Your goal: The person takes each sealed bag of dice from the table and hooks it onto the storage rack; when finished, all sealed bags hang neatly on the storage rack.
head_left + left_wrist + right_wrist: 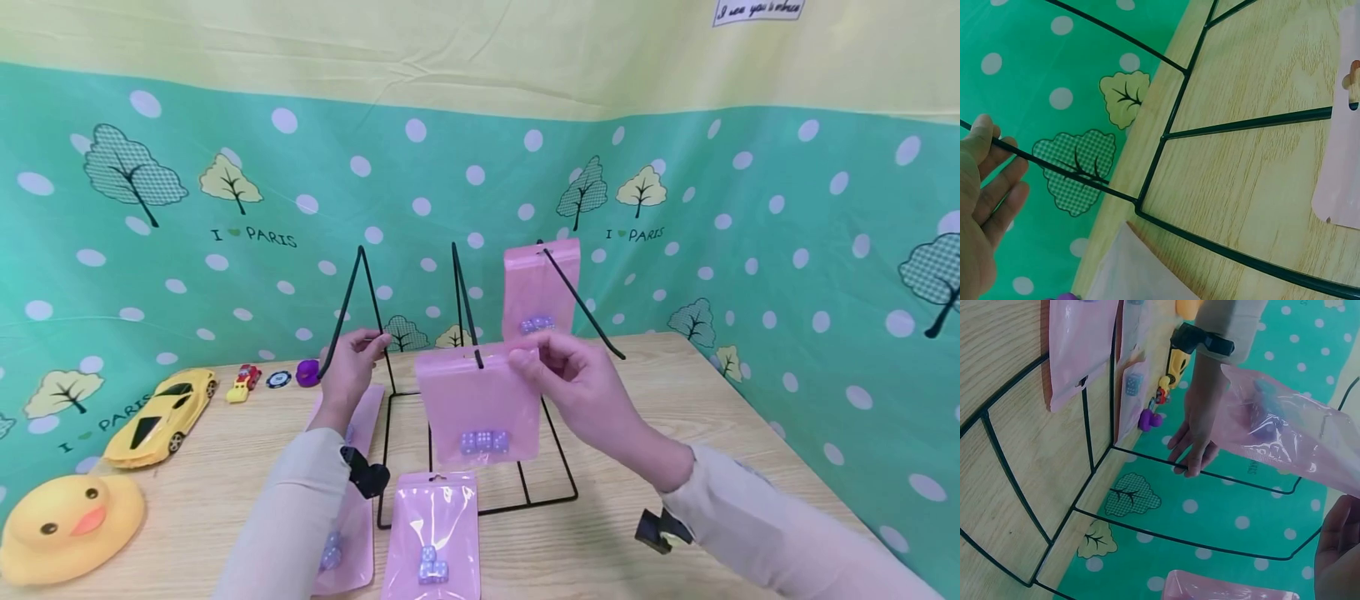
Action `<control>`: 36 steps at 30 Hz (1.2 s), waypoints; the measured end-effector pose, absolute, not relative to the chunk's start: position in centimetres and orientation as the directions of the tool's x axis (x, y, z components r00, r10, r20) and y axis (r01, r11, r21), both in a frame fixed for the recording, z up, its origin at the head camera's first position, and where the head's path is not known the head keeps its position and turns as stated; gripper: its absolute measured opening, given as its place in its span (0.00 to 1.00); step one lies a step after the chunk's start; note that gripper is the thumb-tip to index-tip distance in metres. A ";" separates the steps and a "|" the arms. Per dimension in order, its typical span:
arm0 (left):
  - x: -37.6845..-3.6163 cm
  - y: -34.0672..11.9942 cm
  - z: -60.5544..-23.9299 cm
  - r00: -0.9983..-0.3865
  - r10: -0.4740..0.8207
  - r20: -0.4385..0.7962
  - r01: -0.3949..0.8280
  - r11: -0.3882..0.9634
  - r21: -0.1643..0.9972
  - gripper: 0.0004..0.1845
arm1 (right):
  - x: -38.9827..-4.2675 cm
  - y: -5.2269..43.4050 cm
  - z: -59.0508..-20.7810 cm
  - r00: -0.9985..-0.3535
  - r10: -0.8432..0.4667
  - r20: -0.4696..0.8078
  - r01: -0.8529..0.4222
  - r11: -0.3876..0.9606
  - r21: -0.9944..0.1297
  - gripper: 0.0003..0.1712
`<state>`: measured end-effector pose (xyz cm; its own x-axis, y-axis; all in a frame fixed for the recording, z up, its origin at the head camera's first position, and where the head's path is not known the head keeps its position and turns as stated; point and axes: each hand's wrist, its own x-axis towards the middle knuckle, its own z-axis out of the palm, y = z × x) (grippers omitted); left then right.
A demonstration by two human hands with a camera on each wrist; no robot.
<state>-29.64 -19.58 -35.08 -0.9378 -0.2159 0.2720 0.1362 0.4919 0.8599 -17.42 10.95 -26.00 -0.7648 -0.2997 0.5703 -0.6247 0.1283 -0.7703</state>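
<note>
My left hand (352, 367) pinches the left upright of a black wire rack (1247, 124) between thumb and fingers. At the middle hook, my right hand (585, 383) pinches the top right corner of a pink zip bag (480, 400) with several light purple dice in its bottom. The hook tip shows at this bag's top edge; I cannot tell whether it passes through the hole. A second pink bag (540, 287) with dice hangs on the right hook. The left hook carries no bag.
Another pink bag (431, 517) with dice lies before the rack. More pink bags (352, 533) lie left of it, partly under my left arm. Along the left are a yellow duck (75, 529), a yellow toy car (161, 417), a small red-yellow car (243, 383) and a purple duck (307, 373).
</note>
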 end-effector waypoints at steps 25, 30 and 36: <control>-29.4 -19.4 -35.0 -0.948 -0.207 0.242 0.120 0.473 0.873 0.17 | -23.0 8.9 -25.8 -0.839 -0.101 0.534 -0.543 0.197 -0.816 0.13; -29.4 -19.4 -35.1 -0.944 -0.211 0.255 0.127 0.479 0.868 0.17 | -24.4 8.5 -25.4 -0.846 -0.083 0.527 -0.531 0.221 -0.818 0.14; -29.4 -19.5 -35.1 -0.943 -0.214 0.254 0.122 0.490 0.863 0.18 | -26.1 8.0 -25.0 -0.865 -0.041 0.499 -0.492 0.261 -0.831 0.17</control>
